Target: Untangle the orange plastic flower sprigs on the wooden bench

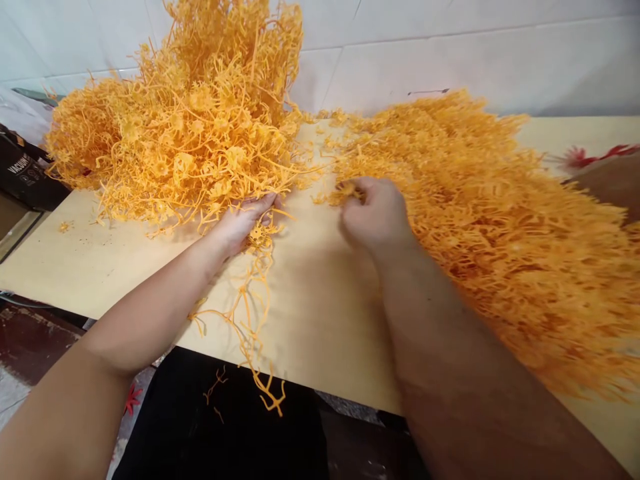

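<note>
A tall tangled heap of orange plastic sprigs (200,147), with star-shaped pieces on thin stems, rises at the left of the board. At its lower right edge, my left hand (243,223) is closed on an orange sprig. A branching strand (245,300) hangs below that hand and past the board's front edge. My right hand (377,213) is curled, with small orange pieces (350,192) at its fingertips. It sits against the left side of a broad pile of loose orange pieces (500,220), which is blurred. Part of the left fingers is hidden by the heap.
The pale tabletop (320,293) runs up to a tiled wall (450,60). Small orange scraps lie between the heaps. A black box (25,170) with white lettering stands at the left edge. Red pieces (595,155) show at the far right. Orange bits lie on black cloth below.
</note>
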### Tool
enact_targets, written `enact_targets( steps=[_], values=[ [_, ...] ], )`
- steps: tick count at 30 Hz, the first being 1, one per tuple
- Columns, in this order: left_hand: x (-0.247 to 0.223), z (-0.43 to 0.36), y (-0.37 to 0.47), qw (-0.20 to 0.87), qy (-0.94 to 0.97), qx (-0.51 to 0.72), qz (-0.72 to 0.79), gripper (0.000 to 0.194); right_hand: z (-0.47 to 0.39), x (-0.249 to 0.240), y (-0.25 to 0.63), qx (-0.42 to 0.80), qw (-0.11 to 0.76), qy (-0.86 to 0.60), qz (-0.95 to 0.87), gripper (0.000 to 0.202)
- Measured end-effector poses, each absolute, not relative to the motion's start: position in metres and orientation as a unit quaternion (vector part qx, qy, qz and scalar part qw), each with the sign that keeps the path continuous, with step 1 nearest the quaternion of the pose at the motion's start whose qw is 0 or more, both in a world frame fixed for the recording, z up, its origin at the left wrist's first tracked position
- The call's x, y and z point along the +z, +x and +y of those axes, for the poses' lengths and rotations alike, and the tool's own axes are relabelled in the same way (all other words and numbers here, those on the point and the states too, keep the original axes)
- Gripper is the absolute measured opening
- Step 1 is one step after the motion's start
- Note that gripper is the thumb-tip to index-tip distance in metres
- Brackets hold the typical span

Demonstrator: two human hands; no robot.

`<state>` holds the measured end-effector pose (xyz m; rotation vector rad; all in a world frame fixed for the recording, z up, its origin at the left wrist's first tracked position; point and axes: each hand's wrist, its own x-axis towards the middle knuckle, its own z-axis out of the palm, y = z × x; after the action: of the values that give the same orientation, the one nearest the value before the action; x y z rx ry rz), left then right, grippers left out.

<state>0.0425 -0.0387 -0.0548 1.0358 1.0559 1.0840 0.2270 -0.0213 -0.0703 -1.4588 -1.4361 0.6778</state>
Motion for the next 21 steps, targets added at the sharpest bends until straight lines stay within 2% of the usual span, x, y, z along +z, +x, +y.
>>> enact_targets(
  steps=[2, 4, 6, 9, 11, 17, 21],
  values=[
    [-0.055, -0.039, 0.043, 0.601, 0.458, 0.471, 0.456, 0.022, -0.024, -0.068, 0.229, 0.127, 0.431, -0.647, -0.616, 0.025],
    [-0.056, -0.039, 0.043, 0.599, 0.459, 0.472, 0.456, 0.022, -0.03, -0.062, 0.223, 0.052, 0.41, -0.635, -0.652, 0.03],
    [-0.057, -0.038, 0.043, 0.608, 0.45, 0.468, 0.456, 0.021, -0.039, -0.055, 0.209, 0.08, 0.402, -0.568, -0.714, 0.026],
    [-0.06, -0.036, 0.044, 0.618, 0.427, 0.474, 0.46, 0.018, -0.052, -0.046, 0.189, 0.207, 0.361, -0.487, -0.767, 0.007],
    [-0.06, -0.036, 0.044, 0.616, 0.415, 0.479, 0.468, 0.016, -0.057, -0.043, 0.183, 0.264, 0.347, -0.471, -0.767, 0.015],
    [-0.062, -0.035, 0.045, 0.625, 0.398, 0.474, 0.475, 0.017, -0.054, -0.05, 0.18, 0.262, 0.311, -0.473, -0.782, 0.021],
    [-0.067, -0.029, 0.047, 0.613, 0.375, 0.499, 0.484, 0.01, -0.057, -0.055, 0.168, 0.244, 0.328, -0.442, -0.799, 0.025]
  ],
)
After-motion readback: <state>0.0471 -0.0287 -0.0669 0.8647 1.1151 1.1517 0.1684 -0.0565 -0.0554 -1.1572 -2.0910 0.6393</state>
